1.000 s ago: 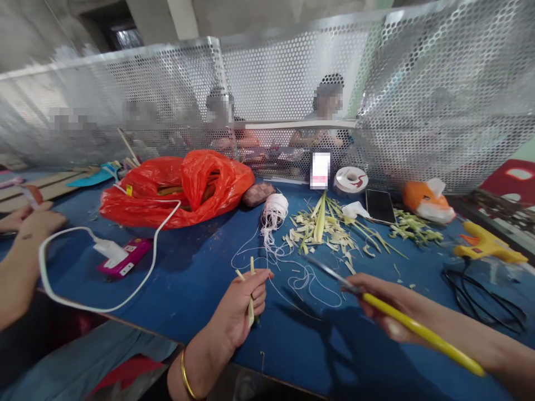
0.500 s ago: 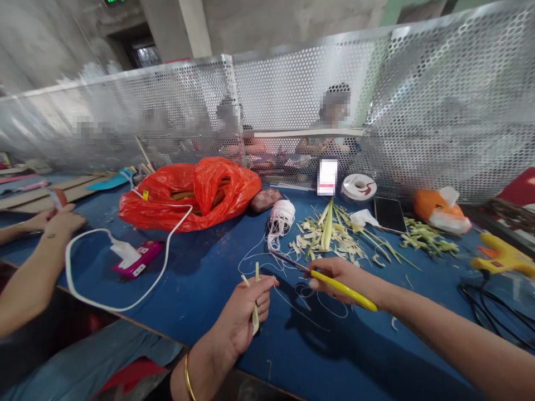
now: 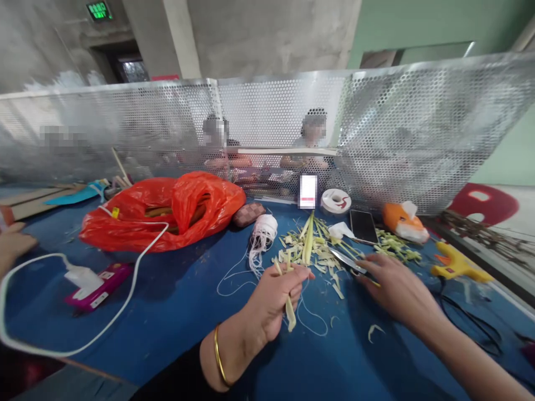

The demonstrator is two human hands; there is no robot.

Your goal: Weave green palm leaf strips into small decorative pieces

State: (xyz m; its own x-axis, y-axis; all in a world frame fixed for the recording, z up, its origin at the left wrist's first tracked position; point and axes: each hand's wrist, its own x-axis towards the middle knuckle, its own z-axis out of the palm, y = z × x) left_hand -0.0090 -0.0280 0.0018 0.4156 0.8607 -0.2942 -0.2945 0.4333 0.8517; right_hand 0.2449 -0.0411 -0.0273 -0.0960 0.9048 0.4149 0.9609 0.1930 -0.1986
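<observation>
My left hand (image 3: 273, 301) is closed round a few pale green leaf strips (image 3: 288, 303) that stick out above and below the fist; a gold bangle is on the wrist. It hovers over the blue table (image 3: 188, 312), just in front of loose white thread (image 3: 234, 277). My right hand (image 3: 393, 289) lies low on the table with its fingers over the yellow handles of the scissors (image 3: 346, 260). The scissors' blades point left towards a pile of leaf trimmings (image 3: 309, 245).
A white thread bundle (image 3: 262, 229), orange plastic bag (image 3: 167, 211), phone (image 3: 363, 225), tape roll (image 3: 335, 200), yellow glue gun (image 3: 457, 266) with black cable (image 3: 472, 320), and pink power bank (image 3: 100, 281) lie around. Another person's hand (image 3: 12, 245) is at left. A perforated metal screen (image 3: 397, 128) bounds the back.
My right hand has carried the scissors forward and down to the table beside the trimmings. My left hand has moved forward and right with the strips.
</observation>
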